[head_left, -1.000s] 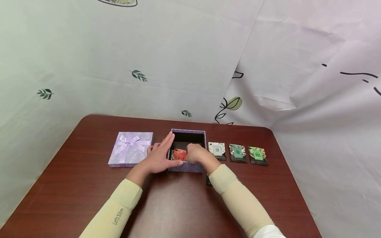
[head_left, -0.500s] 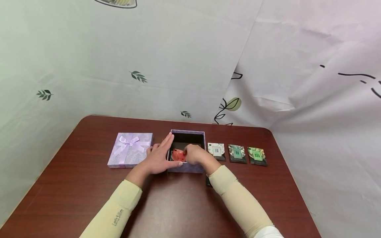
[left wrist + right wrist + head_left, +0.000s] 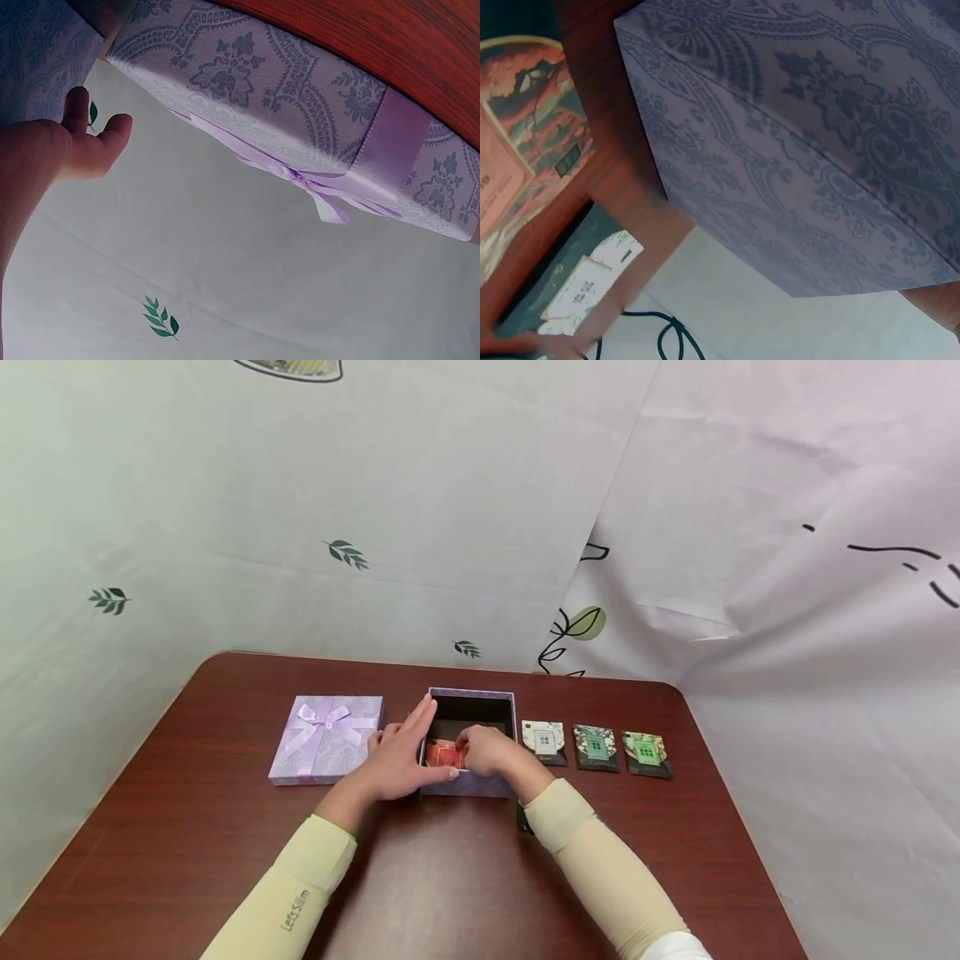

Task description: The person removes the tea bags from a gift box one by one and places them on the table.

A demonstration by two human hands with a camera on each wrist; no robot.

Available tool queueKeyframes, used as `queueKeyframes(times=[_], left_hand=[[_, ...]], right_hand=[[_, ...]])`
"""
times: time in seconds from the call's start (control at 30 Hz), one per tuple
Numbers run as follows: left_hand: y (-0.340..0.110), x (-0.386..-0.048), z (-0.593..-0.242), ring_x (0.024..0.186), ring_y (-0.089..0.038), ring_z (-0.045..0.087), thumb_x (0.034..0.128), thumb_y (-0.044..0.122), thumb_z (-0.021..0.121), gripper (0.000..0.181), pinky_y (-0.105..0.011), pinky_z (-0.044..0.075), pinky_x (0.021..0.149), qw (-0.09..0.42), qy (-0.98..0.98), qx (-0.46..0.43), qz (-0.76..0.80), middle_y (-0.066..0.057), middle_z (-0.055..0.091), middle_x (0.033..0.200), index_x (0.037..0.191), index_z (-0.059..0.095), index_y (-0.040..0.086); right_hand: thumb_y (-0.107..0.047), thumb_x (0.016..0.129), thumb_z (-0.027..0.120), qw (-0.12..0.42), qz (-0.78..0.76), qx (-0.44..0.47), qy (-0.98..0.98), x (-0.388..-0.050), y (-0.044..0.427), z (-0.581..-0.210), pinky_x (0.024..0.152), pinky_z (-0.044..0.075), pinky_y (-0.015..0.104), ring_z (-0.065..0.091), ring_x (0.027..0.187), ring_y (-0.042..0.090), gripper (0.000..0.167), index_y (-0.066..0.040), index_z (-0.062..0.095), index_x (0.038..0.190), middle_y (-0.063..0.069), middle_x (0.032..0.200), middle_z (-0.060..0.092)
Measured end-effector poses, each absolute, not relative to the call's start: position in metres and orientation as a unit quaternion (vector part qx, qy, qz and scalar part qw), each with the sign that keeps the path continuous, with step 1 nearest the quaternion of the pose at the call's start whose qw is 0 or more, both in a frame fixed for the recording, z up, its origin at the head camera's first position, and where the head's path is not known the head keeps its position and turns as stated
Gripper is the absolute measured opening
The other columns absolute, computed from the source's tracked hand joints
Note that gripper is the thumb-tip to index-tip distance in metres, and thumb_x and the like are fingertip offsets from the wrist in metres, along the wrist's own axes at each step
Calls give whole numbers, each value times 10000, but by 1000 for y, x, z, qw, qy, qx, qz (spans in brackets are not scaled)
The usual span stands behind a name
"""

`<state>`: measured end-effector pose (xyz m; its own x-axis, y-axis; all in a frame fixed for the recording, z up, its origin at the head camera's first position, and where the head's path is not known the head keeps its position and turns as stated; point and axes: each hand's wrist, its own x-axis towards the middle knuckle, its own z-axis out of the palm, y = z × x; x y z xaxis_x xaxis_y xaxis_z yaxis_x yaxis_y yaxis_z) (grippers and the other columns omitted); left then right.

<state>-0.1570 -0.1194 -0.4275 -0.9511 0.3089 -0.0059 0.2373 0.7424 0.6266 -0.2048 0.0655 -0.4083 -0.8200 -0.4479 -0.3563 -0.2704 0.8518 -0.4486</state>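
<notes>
An open lilac box with a dark inside stands mid-table. My left hand rests on its left front corner, fingers extended along the left wall and thumb over the front rim. Inside the box lies a red sachet. My right hand reaches in over the front right and pinches the sachet's right edge with curled fingers; the fingertips are partly hidden. In the left wrist view, two fingers of the left hand show beside the box wall. The right wrist view shows the box's outside.
The lilac lid with a ribbon bow lies left of the box. To the right sit a white sachet, a dark green one and a light green one. Another sachet lies partly under the right forearm.
The red sachet was bent up in the right hand half a second ago and now lies flatter and further left in the box. The left hand stays in place.
</notes>
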Motion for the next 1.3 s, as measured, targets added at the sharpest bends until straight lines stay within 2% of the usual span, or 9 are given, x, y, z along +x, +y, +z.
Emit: queueKeyframes(times=[0.53,0.7,0.87,1.0,1.3], left_hand=[[-120,-157,-428,1332,-492,305,809,642,718,1117,-671,144,974,53,932,147,328,107,-17,1664,1629,85,223],[-121,-158,-428,1331,-487,310,790,698,693,1135,-662,151,977,53,933,147,324,115,-18,1663,1628,90,227],[-121,-158,-429,1331,-492,309,776,729,680,1152,-663,153,976,54,934,146,323,115,-19,1663,1629,89,229],[-121,-158,-430,1324,-487,318,780,721,686,1147,-663,158,968,52,933,147,323,108,-13,1664,1629,90,230],[-121,-158,-430,1324,-490,311,794,689,700,1131,-679,137,977,53,929,148,334,115,-15,1662,1628,87,234]], right_hand=[[1,806,724,162,-246,-156,943,-198,66,-405,701,487,327,574,809,205,348,-62,712,1147,66,976,701],[-18,778,763,139,-258,-156,943,-198,67,-406,659,481,325,564,787,220,384,-69,710,1155,71,968,686],[-59,763,811,121,-270,-160,942,-198,66,-407,698,490,339,565,827,222,387,-65,715,1138,80,1008,679],[-75,758,835,118,-283,-155,939,-198,65,-409,721,501,332,571,849,211,390,-59,719,1130,68,1025,677],[-35,758,850,129,-333,-141,924,-199,63,-412,662,530,292,609,781,174,403,-44,720,1139,42,940,690]])
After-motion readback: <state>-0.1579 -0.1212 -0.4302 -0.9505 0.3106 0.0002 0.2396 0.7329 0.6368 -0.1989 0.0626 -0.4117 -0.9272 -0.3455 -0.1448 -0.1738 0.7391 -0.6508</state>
